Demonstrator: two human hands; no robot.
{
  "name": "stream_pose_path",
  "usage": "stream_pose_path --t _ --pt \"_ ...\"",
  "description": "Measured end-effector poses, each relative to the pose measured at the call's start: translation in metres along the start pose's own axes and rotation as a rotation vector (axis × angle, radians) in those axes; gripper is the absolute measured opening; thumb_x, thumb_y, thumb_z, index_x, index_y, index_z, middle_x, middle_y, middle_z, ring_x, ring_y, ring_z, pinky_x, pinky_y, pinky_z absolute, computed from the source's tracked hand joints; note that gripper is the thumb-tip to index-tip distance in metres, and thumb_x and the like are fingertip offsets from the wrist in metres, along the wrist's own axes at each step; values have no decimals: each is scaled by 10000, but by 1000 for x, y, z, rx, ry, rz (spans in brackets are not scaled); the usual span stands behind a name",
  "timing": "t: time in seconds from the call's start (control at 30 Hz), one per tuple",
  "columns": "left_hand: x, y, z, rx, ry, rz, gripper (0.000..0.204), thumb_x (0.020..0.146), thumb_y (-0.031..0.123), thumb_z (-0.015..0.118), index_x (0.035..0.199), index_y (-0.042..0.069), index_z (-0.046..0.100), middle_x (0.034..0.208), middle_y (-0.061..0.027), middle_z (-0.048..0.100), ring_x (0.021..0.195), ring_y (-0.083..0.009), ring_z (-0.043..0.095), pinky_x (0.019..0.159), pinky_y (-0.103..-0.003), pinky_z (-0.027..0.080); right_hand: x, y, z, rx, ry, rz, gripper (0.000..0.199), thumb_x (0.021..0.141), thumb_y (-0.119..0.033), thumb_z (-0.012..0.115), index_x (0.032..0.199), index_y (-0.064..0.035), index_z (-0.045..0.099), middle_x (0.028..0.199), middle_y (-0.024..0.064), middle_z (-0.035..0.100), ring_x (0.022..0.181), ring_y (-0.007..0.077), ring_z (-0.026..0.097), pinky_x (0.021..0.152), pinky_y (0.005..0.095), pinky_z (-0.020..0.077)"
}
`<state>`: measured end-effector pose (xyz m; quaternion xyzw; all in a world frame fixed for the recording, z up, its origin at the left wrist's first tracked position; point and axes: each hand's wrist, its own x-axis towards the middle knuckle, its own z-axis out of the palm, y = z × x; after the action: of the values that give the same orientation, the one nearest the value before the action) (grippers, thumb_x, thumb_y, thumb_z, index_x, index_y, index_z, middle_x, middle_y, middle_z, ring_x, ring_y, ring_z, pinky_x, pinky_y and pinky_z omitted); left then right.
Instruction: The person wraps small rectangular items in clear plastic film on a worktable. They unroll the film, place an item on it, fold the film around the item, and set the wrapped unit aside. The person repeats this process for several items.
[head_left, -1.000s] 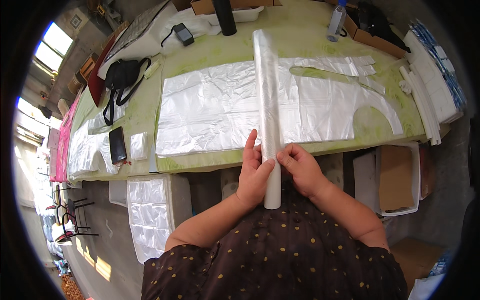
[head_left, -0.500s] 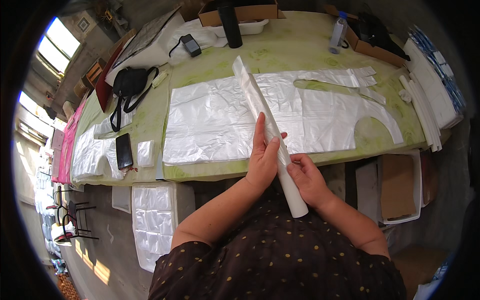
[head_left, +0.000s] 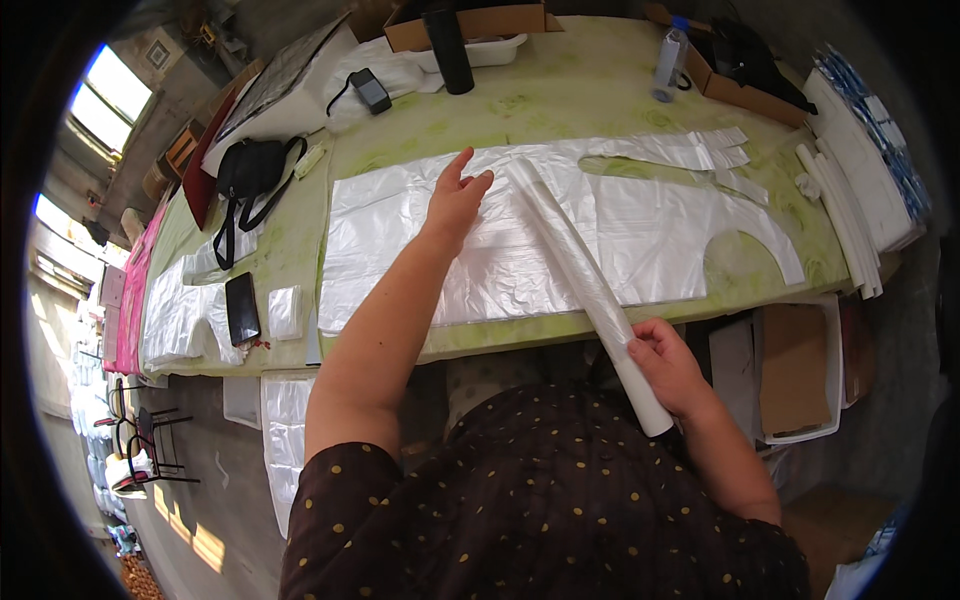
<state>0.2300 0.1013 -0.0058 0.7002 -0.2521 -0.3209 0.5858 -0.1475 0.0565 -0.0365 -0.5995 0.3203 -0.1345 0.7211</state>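
Observation:
A long white roll of plastic film (head_left: 590,285) slants from the table's middle down toward my body. My right hand (head_left: 668,366) grips it near its lower end. Its upper end rests on or hovers just over the flat plastic aprons; I cannot tell which. Off to the left, my left hand (head_left: 459,205) holds nothing, its fingers apart, above the aprons. The translucent plastic aprons (head_left: 400,250) lie stacked flat across the table, with their straps and curved neck cutouts toward the right.
A black phone (head_left: 243,309) and a small folded plastic packet (head_left: 285,312) lie left of the aprons, near a black bag (head_left: 252,168). A black flask (head_left: 449,55) and a water bottle (head_left: 672,62) stand at the back. White rolls (head_left: 838,225) line the right edge.
My left hand has let go of the roll and moved up and left over the aprons. The roll has shifted right and down in my right hand.

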Motion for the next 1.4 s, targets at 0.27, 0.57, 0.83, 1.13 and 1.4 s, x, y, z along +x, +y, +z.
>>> stream_pose_path --t 0.27,0.57,0.83,1.13,1.4 --pt "35 11 8 222 -231 -230 414 898 310 711 1254 101 677 1072 -35 617 911 -163 537 735 -330 474 5 5 -9 -19 -31 36 228 1024 -181 640 1183 -36 565 983 52 675 855 84 609 744 266 518" --pt "60 5 16 537 -159 -225 323 893 265 664 1135 54 699 1038 -70 675 852 -192 619 727 -352 527 -1 -2 -6 -97 -233 168 658 942 -214 743 1482 -55 403 1111 100 673 1008 172 637 889 340 525" --pt "39 -9 34 999 -6 68 361 878 287 563 1098 35 699 1087 -159 694 950 -330 690 851 -425 554 -93 -6 -67 -311 -276 333 649 828 -224 840 1359 0 542 1189 115 679 1064 175 644 933 338 526" --pt "14 -16 50 1129 152 271 378 931 309 511 1165 62 677 1323 -155 590 1196 -356 600 1024 -443 482 -236 44 -122 -111 -73 653 605 798 -20 813 1345 -27 555 1160 44 665 1056 151 633 924 324 531" --pt "-20 -32 49 977 181 696 761 923 476 631 1521 70 396 1573 -232 332 1458 -435 318 1200 -503 278 -240 57 -122 38 88 432 689 736 5 839 1357 -34 545 1154 12 620 1047 127 599 874 306 523"
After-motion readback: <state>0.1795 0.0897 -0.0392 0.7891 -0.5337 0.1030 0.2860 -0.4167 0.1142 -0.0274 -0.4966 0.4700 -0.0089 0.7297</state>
